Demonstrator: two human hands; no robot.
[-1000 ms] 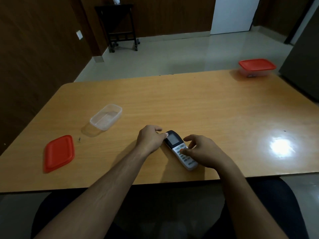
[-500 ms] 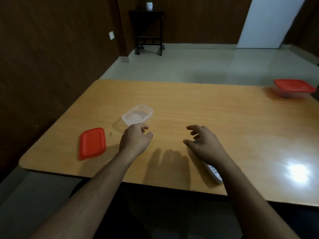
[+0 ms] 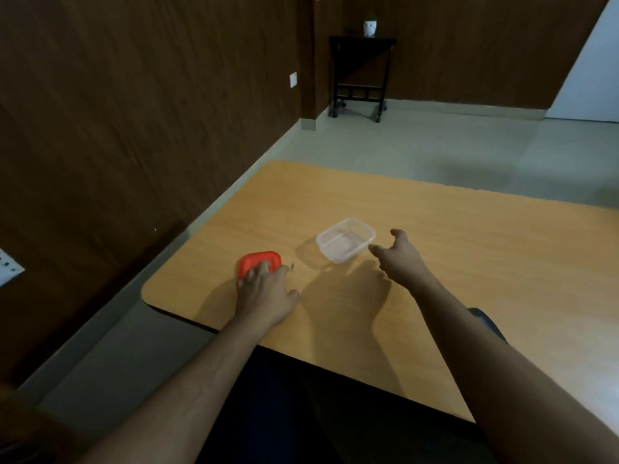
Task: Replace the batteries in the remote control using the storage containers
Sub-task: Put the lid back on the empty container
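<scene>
Wooden table [image 3: 435, 262] under me: my left hand [image 3: 264, 293] lies on the red lid [image 3: 256, 261] at nine o'clock, fingers spread flat. My right hand [image 3: 398, 259], relaxed and holding nothing, hovers just beside the clear container [image 3: 345, 241] at twelve o'clock.

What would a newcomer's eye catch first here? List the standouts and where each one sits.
The red lid stands out first: it lies flat near the table's left corner, with the left hand resting on it. Just right of it sits the clear container, open, apparently empty, with the right hand reaching toward its near right side, fingers spread. Behind, a dark stand with a small pot stands against the wood-panelled wall.
</scene>
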